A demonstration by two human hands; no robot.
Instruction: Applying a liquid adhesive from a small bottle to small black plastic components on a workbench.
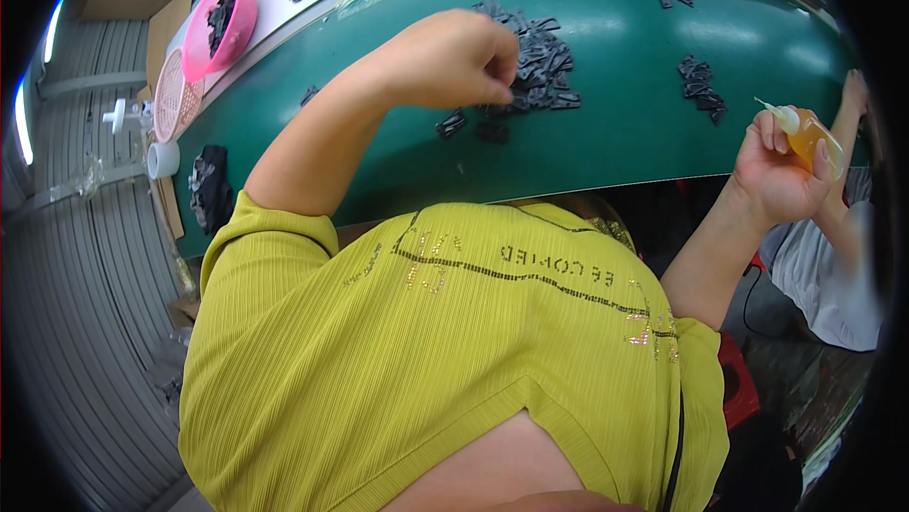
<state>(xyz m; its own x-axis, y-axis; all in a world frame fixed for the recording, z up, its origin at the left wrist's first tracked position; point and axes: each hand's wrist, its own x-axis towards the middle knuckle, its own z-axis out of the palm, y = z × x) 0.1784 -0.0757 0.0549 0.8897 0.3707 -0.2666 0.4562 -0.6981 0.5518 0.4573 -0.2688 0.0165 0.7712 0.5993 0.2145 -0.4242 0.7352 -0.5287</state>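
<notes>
Bare green mat [625, 133] lies open between the black-part heaps [542, 62] (another small heap [702, 86] crowds the right).

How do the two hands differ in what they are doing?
The left hand is over the green mat, fingers pinched at the big pile of black parts; the right hand is off the mat's near edge, away from the parts. The left hand's back faces up; the right hand is upright, wrapped round a small amber bottle with a thin nozzle. Both are bare.
</notes>
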